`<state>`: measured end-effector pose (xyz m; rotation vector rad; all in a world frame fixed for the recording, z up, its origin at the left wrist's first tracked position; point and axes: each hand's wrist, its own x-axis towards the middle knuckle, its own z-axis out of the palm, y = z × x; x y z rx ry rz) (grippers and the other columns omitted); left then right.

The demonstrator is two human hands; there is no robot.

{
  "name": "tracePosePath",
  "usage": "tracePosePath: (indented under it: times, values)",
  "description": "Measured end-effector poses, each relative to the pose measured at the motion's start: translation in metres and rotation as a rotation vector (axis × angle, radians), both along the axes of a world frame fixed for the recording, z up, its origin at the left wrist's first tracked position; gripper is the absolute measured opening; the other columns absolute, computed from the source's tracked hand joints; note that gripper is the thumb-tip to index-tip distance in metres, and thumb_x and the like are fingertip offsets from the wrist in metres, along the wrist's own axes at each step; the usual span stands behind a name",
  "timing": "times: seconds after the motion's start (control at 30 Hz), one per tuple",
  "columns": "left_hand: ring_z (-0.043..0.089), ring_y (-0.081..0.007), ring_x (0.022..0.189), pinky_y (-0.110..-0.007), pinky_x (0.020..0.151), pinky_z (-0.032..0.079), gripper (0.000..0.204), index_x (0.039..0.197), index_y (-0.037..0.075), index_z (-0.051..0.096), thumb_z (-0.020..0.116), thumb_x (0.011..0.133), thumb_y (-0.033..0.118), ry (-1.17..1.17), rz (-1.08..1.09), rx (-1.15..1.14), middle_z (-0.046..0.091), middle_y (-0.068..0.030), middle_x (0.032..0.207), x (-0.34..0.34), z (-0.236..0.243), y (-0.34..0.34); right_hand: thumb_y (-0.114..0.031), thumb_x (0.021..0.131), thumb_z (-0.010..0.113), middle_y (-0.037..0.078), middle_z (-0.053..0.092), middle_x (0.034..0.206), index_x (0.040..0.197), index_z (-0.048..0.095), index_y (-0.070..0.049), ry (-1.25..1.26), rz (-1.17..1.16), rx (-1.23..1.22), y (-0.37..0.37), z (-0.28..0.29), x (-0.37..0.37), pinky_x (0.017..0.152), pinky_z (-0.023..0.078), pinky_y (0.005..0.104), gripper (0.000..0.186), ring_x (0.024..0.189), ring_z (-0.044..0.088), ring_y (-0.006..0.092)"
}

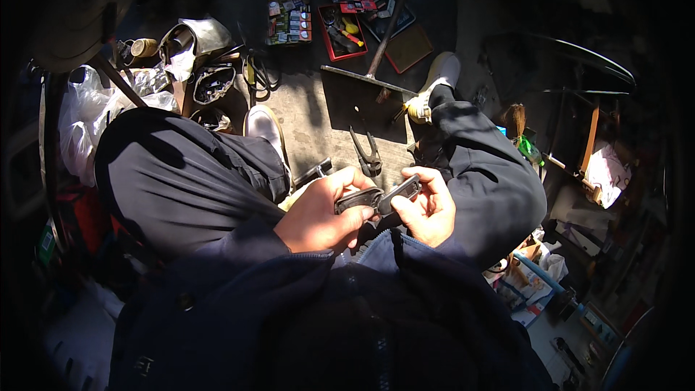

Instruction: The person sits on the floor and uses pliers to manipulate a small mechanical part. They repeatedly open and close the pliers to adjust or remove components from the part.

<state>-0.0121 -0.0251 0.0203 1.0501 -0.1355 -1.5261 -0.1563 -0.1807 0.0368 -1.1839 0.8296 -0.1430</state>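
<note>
In the head view, my left hand (326,217) is closed on a small dark oblong piece (351,201), thumb lying along it. My right hand (431,210) grips a second, similar dark piece (401,192) between thumb and fingers, tilted up to the right. The two pieces meet or nearly meet at their inner ends; I cannot tell if they are joined. Just beyond my hands, dark pincers (368,156) lie on the pale ground, and a short black object (314,172) lies beside my left hand, partly hidden.
A T-shaped metal tool (362,76) lies ahead, near a red tray of tools (340,43) and stacks of small boxes (288,19). My legs flank the workspace. Plastic bags (90,123) and containers crowd the left; a brush (515,119) and green bottle (530,150) are right.
</note>
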Motion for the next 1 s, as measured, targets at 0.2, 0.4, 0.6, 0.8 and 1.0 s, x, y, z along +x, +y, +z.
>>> tracePosePath:
  times: [0.2,0.4,0.6,0.8,1.0]
  values:
    - [0.06,-0.0092,0.06,-0.025,0.055,0.048,0.021,0.113,-0.001,0.057,0.058,0.093,0.003,0.012,0.013,-0.057,0.068,-0.0057,0.086,-0.001,-0.005,0.004,0.006,0.091,0.066,0.012,0.063,0.107,0.139,0.046,0.002,-0.045,-0.018,0.033,0.007,-0.011,0.0,0.081,0.056,0.0303,0.052,0.093,0.066,0.0153]
    - [0.06,-0.0095,0.058,-0.025,0.054,0.048,0.023,0.115,-0.001,0.058,0.06,0.092,0.004,-0.027,-0.036,-0.037,0.07,-0.0065,0.089,0.0,-0.004,0.004,0.005,0.091,0.067,0.01,0.062,0.112,0.144,0.044,0.002,-0.084,0.042,0.033,0.004,-0.005,-0.004,0.088,0.055,0.0296,0.057,0.099,0.064,0.0152]
    - [0.061,-0.0077,0.066,-0.024,0.06,0.048,0.026,0.117,-0.001,0.059,0.061,0.092,0.007,-0.026,-0.062,-0.078,0.072,-0.0058,0.093,0.002,-0.004,0.006,0.007,0.091,0.067,0.009,0.061,0.113,0.15,0.041,0.003,-0.159,0.072,0.097,0.005,-0.002,-0.005,0.09,0.053,0.0297,0.064,0.101,0.064,0.0155]
    - [0.063,-0.0081,0.076,-0.024,0.067,0.048,0.027,0.118,-0.002,0.061,0.062,0.092,0.007,-0.028,-0.056,-0.113,0.073,-0.0066,0.097,0.0,-0.004,0.008,0.01,0.09,0.067,0.01,0.06,0.115,0.151,0.041,0.004,-0.123,0.062,0.031,0.01,-0.001,-0.007,0.09,0.054,0.0306,0.066,0.101,0.064,0.016]
    - [0.061,-0.0071,0.067,-0.023,0.059,0.047,0.024,0.115,-0.002,0.061,0.063,0.094,0.011,-0.025,-0.078,-0.113,0.072,-0.0059,0.093,0.0,-0.013,0.012,0.01,0.088,0.069,0.012,0.054,0.127,0.152,0.039,0.004,-0.068,0.112,-0.102,0.015,-0.004,-0.005,0.089,0.055,0.0304,0.07,0.1,0.063,0.0162]
